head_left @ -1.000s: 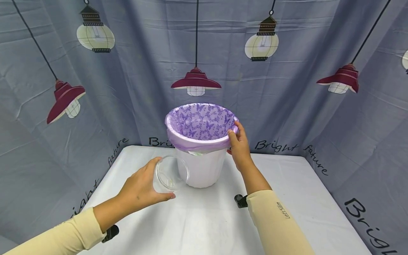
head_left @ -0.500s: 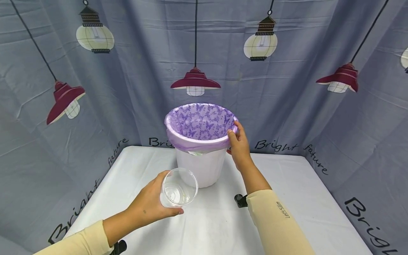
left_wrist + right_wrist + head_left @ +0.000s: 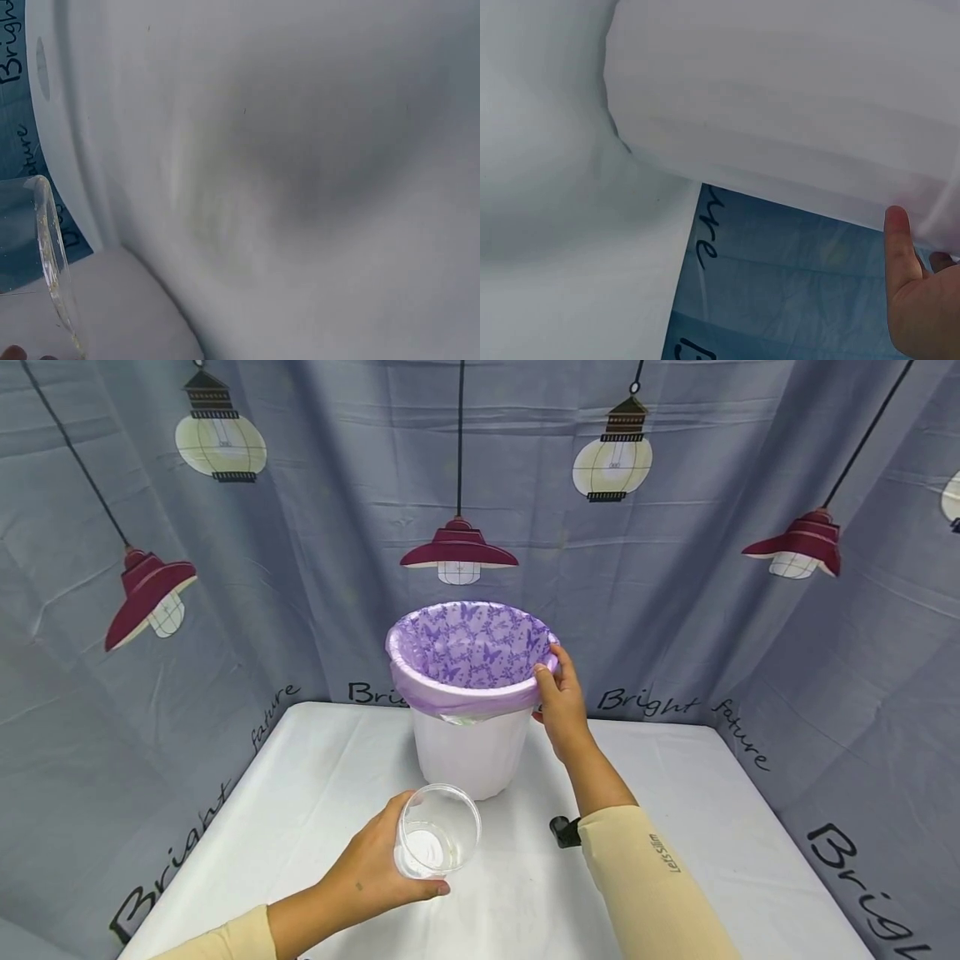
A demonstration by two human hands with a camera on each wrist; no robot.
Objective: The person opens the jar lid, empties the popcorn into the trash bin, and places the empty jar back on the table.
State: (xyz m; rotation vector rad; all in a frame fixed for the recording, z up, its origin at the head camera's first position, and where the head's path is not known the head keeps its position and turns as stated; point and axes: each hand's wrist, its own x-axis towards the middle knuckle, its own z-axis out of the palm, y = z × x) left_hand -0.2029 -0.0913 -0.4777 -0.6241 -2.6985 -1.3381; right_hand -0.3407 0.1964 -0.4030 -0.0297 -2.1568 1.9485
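A clear plastic cup [image 3: 438, 831], its mouth tilted toward the head camera, is held in my left hand [image 3: 378, 864] low in front of the bin. Fingers and thumb wrap its left and lower sides. In the left wrist view only the rim side of the cup [image 3: 51, 255] shows at the left edge. A white trash bin [image 3: 472, 747] stands upright, lined with a purple butterfly-patterned bag [image 3: 480, 647] folded over its rim. My right hand [image 3: 562, 702] grips the bin's right rim, thumb on the near side. In the right wrist view the bin's wall [image 3: 780, 97] fills the upper part.
The table has a white cover [image 3: 660, 810], with its far edge just behind the bin. A grey-blue curtain [image 3: 675, 610] printed with lamps and lettering surrounds it on the back and sides. A black wrist-camera mount [image 3: 564, 832] sticks out by the right sleeve.
My left hand has moved down and to the right, toward the head camera, with the cup, whose mouth now faces more upward. My right hand and the bin have stayed in place.
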